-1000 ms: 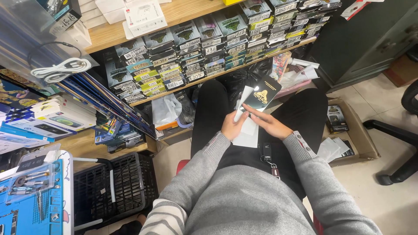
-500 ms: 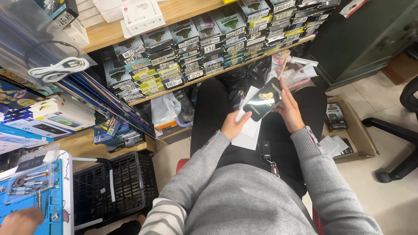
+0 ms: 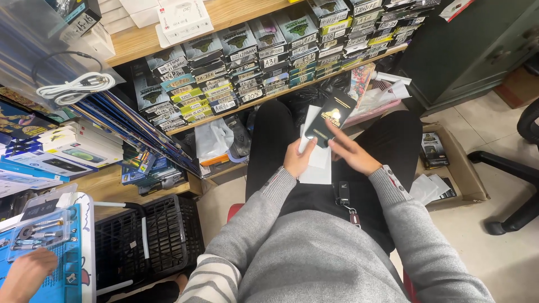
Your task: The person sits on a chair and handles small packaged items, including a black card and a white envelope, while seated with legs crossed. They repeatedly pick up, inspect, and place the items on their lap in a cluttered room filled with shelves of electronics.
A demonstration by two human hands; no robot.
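Observation:
I sit with dark trousers under my hands. My left hand point(image 3: 296, 158) grips a small stack of white flat packets point(image 3: 317, 160) that rests on my lap. My right hand point(image 3: 352, 152) holds a black flat packet with a gold emblem point(image 3: 331, 116), its fingers stretched along the packet's lower edge. The black packet is tilted and overlaps the top of the white stack, just beyond my left thumb. Both grey sleeves reach in from below.
A wooden shelf point(image 3: 264, 98) ahead carries rows of small labelled boxes. Coiled white cables point(image 3: 73, 88) lie in a clear bag at left. A black crate point(image 3: 149, 238) stands at lower left, a cardboard box point(image 3: 457, 174) on the floor at right. Another person's hand point(image 3: 25, 275) rests on a blue tool mat.
My right hand lifted the black packet up and out toward the shelf, then brought it back down against the white stack. The other person's hand came into view at lower left.

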